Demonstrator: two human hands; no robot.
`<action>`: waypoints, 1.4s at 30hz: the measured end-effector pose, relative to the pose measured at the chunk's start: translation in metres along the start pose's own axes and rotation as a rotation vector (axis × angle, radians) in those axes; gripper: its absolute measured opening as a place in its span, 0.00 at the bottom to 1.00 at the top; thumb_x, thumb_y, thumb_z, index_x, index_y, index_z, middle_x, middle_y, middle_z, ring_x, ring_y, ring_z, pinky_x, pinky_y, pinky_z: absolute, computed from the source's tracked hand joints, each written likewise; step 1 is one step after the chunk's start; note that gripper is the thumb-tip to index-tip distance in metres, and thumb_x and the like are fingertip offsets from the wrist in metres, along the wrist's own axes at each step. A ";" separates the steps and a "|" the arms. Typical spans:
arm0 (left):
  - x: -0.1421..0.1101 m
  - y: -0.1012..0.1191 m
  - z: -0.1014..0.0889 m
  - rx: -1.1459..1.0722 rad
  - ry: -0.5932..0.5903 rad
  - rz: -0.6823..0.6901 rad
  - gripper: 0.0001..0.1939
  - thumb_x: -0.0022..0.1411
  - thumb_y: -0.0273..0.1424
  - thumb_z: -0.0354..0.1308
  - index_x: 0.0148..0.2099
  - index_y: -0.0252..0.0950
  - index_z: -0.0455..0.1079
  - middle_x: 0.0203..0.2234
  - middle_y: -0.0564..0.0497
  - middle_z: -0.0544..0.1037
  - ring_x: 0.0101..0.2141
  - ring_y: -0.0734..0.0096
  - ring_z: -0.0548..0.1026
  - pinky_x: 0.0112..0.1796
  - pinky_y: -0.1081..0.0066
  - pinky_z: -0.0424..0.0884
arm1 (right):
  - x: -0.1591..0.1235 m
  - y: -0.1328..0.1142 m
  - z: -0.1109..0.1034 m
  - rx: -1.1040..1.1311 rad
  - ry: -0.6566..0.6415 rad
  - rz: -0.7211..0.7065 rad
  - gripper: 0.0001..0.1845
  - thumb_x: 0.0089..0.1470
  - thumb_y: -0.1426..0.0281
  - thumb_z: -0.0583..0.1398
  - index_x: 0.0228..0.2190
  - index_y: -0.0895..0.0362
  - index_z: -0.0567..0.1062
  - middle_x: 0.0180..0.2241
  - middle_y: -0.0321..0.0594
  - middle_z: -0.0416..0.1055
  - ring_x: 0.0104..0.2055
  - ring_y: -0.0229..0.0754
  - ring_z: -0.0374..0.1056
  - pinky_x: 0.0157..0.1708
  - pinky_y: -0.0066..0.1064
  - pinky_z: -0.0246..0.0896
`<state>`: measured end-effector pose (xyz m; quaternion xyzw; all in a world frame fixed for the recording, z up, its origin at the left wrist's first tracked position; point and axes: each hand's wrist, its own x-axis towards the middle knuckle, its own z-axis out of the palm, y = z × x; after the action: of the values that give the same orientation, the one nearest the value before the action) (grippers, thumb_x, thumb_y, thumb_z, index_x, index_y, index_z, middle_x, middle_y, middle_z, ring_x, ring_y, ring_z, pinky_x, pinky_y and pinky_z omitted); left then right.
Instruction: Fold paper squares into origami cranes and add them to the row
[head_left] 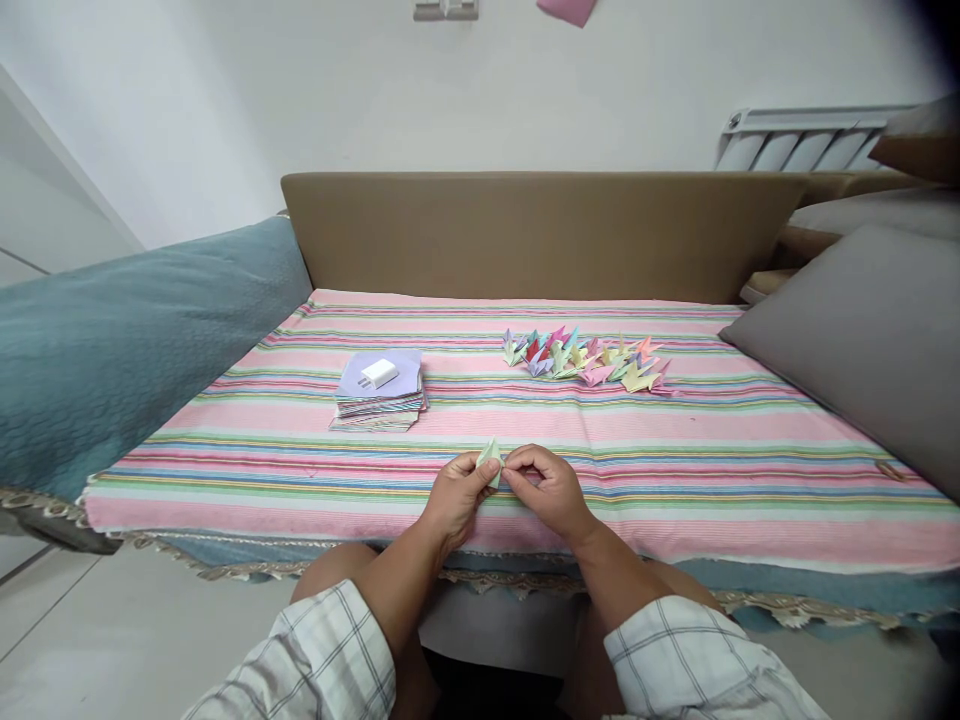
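Note:
Between my two hands is a small folded piece of pale green paper [490, 453], its pointed tip facing up and away from me. My left hand [456, 495] holds it, the thumb pressed flat across its front. My right hand [547, 488] pinches its right edge with thumb and forefinger. Farther off to the right lies a cluster of folded paper cranes [592, 360] in many colours. To the left stands a stack of square paper sheets [380, 408], a purple one uppermost, with a white charger plug [379, 374] lying on it.
A striped cloth [262, 460] covers the sofa seat. Behind it rises the brown backrest [525, 235]. A blue-covered armrest [150, 340] bounds the left, and grey cushions [870, 340] lean at the right. A small brown loop [890, 470] lies near the cushions.

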<state>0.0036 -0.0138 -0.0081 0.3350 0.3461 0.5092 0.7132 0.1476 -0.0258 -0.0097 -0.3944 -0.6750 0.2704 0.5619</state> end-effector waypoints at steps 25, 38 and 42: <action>0.004 -0.001 -0.004 0.048 0.041 0.116 0.14 0.40 0.37 0.71 0.23 0.33 0.73 0.21 0.54 0.71 0.26 0.76 0.67 0.32 0.74 0.64 | -0.001 0.004 0.019 0.161 -0.146 0.367 0.15 0.46 0.56 0.62 0.23 0.56 0.70 0.19 0.31 0.63 0.23 0.34 0.57 0.24 0.27 0.54; 0.002 -0.001 0.000 0.017 0.068 0.150 0.13 0.38 0.36 0.71 0.21 0.34 0.73 0.21 0.56 0.71 0.26 0.77 0.67 0.32 0.74 0.63 | -0.003 0.002 0.021 0.215 -0.031 0.288 0.16 0.52 0.56 0.58 0.22 0.55 0.67 0.19 0.32 0.60 0.23 0.35 0.56 0.26 0.29 0.54; 0.002 -0.001 0.000 0.015 0.092 0.135 0.15 0.38 0.38 0.71 0.21 0.33 0.71 0.18 0.56 0.71 0.24 0.77 0.67 0.30 0.74 0.63 | -0.004 0.004 0.024 0.297 -0.090 0.408 0.16 0.47 0.55 0.61 0.24 0.55 0.68 0.19 0.31 0.62 0.23 0.36 0.59 0.25 0.29 0.56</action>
<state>0.0046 -0.0117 -0.0099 0.3393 0.3588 0.5683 0.6581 0.1258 -0.0250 -0.0204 -0.4234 -0.5587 0.4916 0.5166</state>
